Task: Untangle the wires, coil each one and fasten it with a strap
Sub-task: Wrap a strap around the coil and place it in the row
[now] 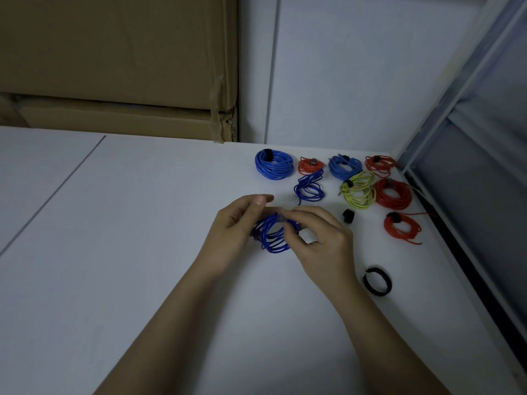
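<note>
light: dim, cool bluish cast | shadows: soft, faint under the hands [281, 229] | glare: none | focus: slight overall softness | edges: wide-angle bowing at bench [114, 223] margins

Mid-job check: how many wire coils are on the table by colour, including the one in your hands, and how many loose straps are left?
Blue coils: 4, counting the dark blue coil held by the left hand and right hand, and the unstrapped dark blue coil
Red coils: 4
Yellow-green coils: 1
Loose black straps: 2, the small one and the ring-shaped one
Total: 9 coils, 2 straps
</note>
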`<state>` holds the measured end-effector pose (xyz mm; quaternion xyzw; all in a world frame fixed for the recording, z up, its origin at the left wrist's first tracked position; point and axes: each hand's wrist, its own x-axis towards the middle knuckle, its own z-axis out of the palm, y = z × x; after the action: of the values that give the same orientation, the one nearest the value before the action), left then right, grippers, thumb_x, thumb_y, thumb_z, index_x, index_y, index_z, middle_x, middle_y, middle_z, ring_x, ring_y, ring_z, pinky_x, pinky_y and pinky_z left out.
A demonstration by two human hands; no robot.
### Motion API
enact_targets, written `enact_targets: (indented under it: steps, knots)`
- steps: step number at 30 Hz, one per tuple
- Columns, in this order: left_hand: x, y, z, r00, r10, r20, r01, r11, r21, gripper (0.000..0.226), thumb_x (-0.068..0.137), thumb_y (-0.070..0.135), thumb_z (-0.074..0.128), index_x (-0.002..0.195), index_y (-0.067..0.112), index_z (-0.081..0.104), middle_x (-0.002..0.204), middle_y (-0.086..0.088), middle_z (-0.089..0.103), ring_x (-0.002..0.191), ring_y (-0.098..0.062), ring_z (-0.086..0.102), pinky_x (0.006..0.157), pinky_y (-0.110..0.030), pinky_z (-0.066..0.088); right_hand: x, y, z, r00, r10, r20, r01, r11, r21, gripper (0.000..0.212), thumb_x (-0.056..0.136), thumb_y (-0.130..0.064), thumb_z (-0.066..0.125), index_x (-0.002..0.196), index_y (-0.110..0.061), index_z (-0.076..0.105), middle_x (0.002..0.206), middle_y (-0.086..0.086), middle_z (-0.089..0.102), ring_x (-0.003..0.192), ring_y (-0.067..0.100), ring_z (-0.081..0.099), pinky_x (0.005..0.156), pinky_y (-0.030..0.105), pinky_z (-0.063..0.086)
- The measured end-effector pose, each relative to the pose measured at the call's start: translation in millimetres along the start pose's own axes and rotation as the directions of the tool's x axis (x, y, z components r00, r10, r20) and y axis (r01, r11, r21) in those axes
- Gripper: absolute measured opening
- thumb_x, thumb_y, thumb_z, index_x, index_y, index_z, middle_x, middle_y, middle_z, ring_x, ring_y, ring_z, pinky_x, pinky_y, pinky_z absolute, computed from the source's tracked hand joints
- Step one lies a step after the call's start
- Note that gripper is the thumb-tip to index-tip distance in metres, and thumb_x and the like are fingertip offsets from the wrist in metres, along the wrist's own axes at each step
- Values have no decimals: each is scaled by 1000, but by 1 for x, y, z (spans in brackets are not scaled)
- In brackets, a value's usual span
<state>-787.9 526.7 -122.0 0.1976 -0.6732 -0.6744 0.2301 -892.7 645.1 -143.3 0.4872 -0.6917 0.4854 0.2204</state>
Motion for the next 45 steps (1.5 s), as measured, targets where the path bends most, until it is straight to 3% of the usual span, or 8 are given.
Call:
enact_targets:
  steps: [7,12,18,27,32,37,42,45]
  knots:
    - [-1,-3,1,997,-49,66,44,995,85,51,89,55,47,93,11,72,90,-7,72,85,-17,67,81,-27,52,-1,2,1,997,-78,14,78,997,0,17,78,3,71,94,-2,75,91,9,70,81,11,64,78,18,53]
    - [0,-4,-2,994,-35,105,42,997,-69,29,85,35,62,93,9,72,91,-6,74,83,-12,68,72,-17,51,-2,2,1,997,-56,45,57,998,-14,16,77,3,69,91,-2,75,90,9,68,78,12,62,75,20,52]
    - [0,-9,-1,984,59,170,-42,994,-105,16,88,15,65,101,7,72,95,-7,75,92,-19,71,78,-19,52,-1,2,0,997,19,81,-19,1000,-6,19,75,4,70,92,-5,75,88,6,67,74,6,57,71,20,51]
    - [2,-11,-2,989,105,100,-104,995,-10,9,88,4,64,90,12,67,81,8,70,73,-11,68,66,-17,50,-2,-2,2,991,28,129,-33,999,38,27,78,5,69,102,-8,73,94,5,64,84,6,58,80,15,48]
    - [2,-7,-3,991,131,8,-131,991,23,7,91,8,62,93,12,66,80,9,66,72,-14,67,66,-29,55,-2,-5,0,984,100,149,-128,973,191,24,85,-8,69,109,-6,67,105,1,60,95,7,59,81,19,52]
    - [4,-6,3,997,78,-22,-76,996,46,3,92,12,61,92,15,63,79,5,61,73,-14,65,63,-30,53,5,-3,-1,966,213,145,-244,940,240,14,86,-8,65,98,-8,72,91,-3,65,80,8,63,66,18,53]
    - [15,3,3,999,46,-8,-42,967,251,10,87,21,69,96,24,67,92,-1,67,81,-14,68,70,-29,58,31,6,-5,956,251,149,-274,948,160,11,82,-3,72,91,-7,75,85,-3,67,74,8,62,70,16,52]
    - [27,8,4,993,65,-94,-37,961,275,11,89,16,67,89,27,68,87,0,67,71,-16,71,65,-30,60,47,9,-2,940,264,217,-305,934,185,9,84,-5,70,92,-5,75,80,-2,69,72,4,62,68,14,51]
